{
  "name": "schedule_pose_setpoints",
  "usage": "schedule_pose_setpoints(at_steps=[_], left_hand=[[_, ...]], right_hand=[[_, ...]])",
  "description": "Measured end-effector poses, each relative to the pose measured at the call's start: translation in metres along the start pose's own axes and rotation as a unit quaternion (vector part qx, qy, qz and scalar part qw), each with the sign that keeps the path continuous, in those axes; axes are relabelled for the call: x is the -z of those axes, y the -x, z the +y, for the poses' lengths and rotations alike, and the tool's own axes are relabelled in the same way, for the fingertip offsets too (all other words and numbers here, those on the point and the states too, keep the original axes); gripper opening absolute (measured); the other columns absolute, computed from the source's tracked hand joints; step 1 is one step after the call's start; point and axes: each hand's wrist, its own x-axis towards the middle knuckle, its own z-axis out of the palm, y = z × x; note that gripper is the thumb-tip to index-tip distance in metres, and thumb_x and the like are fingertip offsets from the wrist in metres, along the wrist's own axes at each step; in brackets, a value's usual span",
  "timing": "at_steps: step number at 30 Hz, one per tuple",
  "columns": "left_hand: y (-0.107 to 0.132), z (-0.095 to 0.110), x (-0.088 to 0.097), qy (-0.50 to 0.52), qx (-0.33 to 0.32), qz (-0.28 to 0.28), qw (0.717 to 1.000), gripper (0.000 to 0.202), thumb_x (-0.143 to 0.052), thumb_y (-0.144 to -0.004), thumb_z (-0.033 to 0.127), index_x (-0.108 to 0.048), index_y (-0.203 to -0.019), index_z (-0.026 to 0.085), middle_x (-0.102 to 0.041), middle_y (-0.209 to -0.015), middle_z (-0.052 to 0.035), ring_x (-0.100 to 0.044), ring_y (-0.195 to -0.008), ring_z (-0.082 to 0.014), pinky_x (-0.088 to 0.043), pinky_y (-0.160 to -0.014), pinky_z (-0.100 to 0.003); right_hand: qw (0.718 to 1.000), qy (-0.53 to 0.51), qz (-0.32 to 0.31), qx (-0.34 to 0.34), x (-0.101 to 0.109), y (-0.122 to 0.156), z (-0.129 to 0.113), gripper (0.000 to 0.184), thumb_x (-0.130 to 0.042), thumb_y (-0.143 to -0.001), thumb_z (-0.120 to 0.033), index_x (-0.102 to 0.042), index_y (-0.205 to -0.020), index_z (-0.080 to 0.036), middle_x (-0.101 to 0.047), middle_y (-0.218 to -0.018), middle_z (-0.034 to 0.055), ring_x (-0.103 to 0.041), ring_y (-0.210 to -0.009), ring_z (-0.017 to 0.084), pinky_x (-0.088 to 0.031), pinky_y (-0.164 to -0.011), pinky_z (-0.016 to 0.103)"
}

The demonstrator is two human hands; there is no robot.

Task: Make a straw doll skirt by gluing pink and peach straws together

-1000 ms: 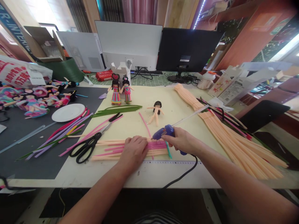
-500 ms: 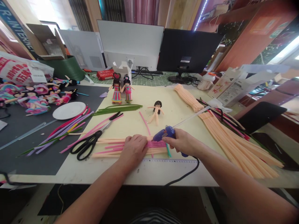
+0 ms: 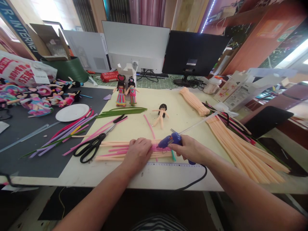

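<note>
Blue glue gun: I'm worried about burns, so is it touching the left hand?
Apart. The head view shows a small gap, with pink stems visible in it, between the tip of the blue glue gun and the left hand.

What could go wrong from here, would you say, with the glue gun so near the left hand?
The glue gun points toward the left hand, so hot glue might burn it. The cord runs to the front edge of the table and could snag. The pink strips might shift if the left hand lifts.
</note>
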Motion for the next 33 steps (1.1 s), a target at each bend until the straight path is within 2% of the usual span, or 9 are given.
schedule_pose_setpoints(at_steps=[7, 22, 26, 33], left_hand=[[-0.001, 0.001, 0.001, -0.01, 0.002, -0.005, 1.0, 0.014, -0.045, -0.094, 0.027, -0.057, -0.097, 0.021, -0.064, -0.104, -0.0042, -0.052, -0.103, -0.0205, -0.033, -0.084, -0.036], [0.0, 0.0, 0.0, -0.014, -0.004, -0.012, 1.0, 0.012, -0.048, -0.091, 0.026, -0.056, -0.099, 0.02, -0.064, -0.109, -0.0054, -0.05, -0.105, -0.0221, -0.033, -0.087, -0.038], [0.0, 0.0, 0.001, -0.014, -0.005, -0.011, 1.0, 0.013, -0.049, -0.091, 0.026, -0.055, -0.101, 0.021, -0.064, -0.11, -0.0053, -0.051, -0.106, -0.0223, -0.033, -0.088, -0.038], [-0.001, 0.001, 0.0, -0.02, 0.001, -0.011, 1.0, 0.012, -0.051, -0.09, 0.026, -0.056, -0.099, 0.021, -0.064, -0.109, -0.0055, -0.051, -0.105, -0.0219, -0.033, -0.087, -0.038]], right_hand=[[1.0, -0.017, -0.005, 0.015, -0.001, 0.005, 0.0, 0.022, -0.054, -0.081, -0.038, -0.062, -0.083, -0.018, -0.061, -0.063, -0.0004, -0.053, -0.046, 0.009, -0.044, -0.04, 0.02], [1.0, -0.005, -0.018, 0.007, -0.003, 0.015, -0.003, 0.021, -0.053, -0.08, -0.037, -0.058, -0.077, -0.017, -0.06, -0.061, -0.001, -0.053, -0.045, 0.01, -0.044, -0.041, 0.022], [1.0, 0.013, -0.005, 0.01, -0.005, 0.018, -0.004, 0.021, -0.054, -0.08, -0.038, -0.056, -0.073, -0.018, -0.062, -0.06, -0.0002, -0.055, -0.046, 0.01, -0.044, -0.042, 0.021], [1.0, 0.017, -0.008, 0.007, -0.006, 0.021, -0.001, 0.022, -0.054, -0.081, -0.038, -0.057, -0.076, -0.017, -0.063, -0.06, 0.0003, -0.056, -0.046, 0.01, -0.044, -0.042, 0.021]])
